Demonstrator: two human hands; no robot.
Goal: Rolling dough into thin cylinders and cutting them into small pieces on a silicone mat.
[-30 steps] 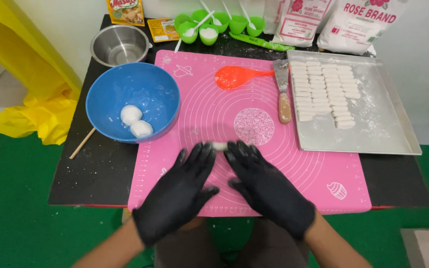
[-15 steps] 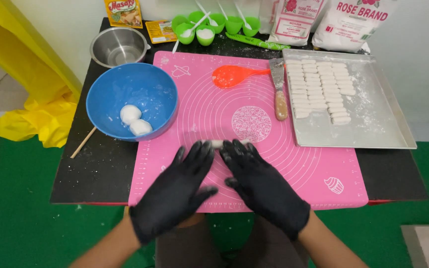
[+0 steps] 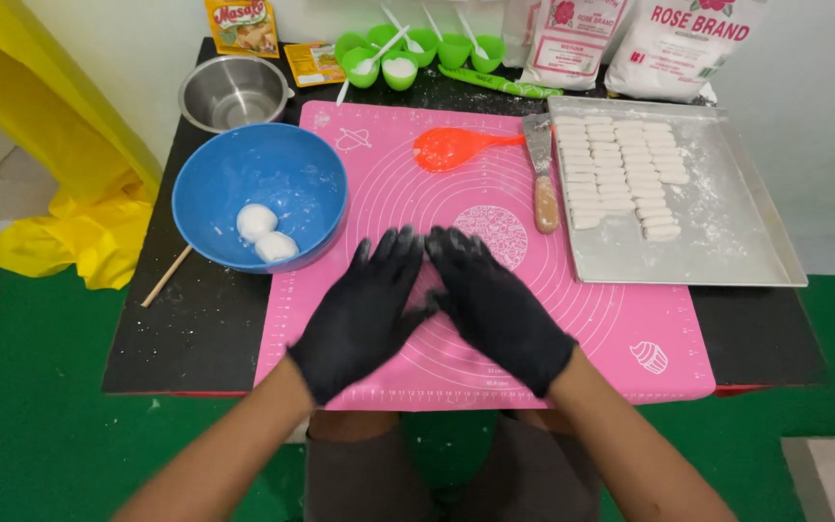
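Both my hands wear black gloves and lie flat, palms down, side by side on a pink silicone mat. My left hand and my right hand touch along the forefingers, fingers stretched forward. Whatever lies under the palms is hidden. A blue bowl to the left of my left hand holds two white dough balls. At the right, a metal tray dusted with flour carries rows of small white dough pieces.
An orange spoon and a wooden-handled scraper lie on the mat's far part. A steel bowl, green cups and flour bags line the back of the black table. A thin wooden stick lies at the left, with yellow plastic sheeting beyond it.
Both hands slid forward and closer together, fingers now closed up. The small white dough piece seen at the fingertips earlier is now covered by the hands.
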